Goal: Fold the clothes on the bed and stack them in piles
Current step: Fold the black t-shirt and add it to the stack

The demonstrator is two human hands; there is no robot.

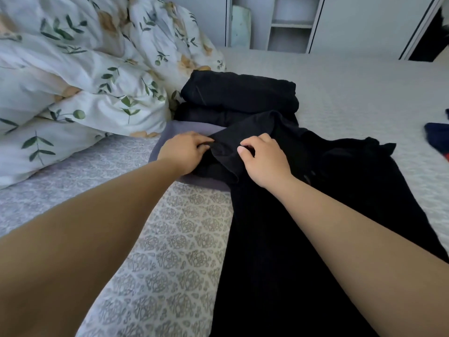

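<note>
- The black garment (303,215) lies spread on the bed (364,76), from the middle of the frame down to the bottom right.
- It looks soft, floppy and light. It will likely sag and bunch when lifted, so it needs two hands.
- A good place to hold it seems to be the top edge, one hand near each side, so it hangs flat.
- The left hand (184,152) is in the middle of the frame. Its fingers are curled and pinch the cloth's top edge.
- The right hand (262,161) is just beside it. Its fingers bend over a fold of the same cloth and seem to grip it.
- Under the hands lies a grey folded cloth (170,135).
- Behind them sits a pile of folded black clothes (238,93).
- A flowery duvet (73,81) fills the upper left.
- Something dark blue (437,137) peeks in at the right edge.
</note>
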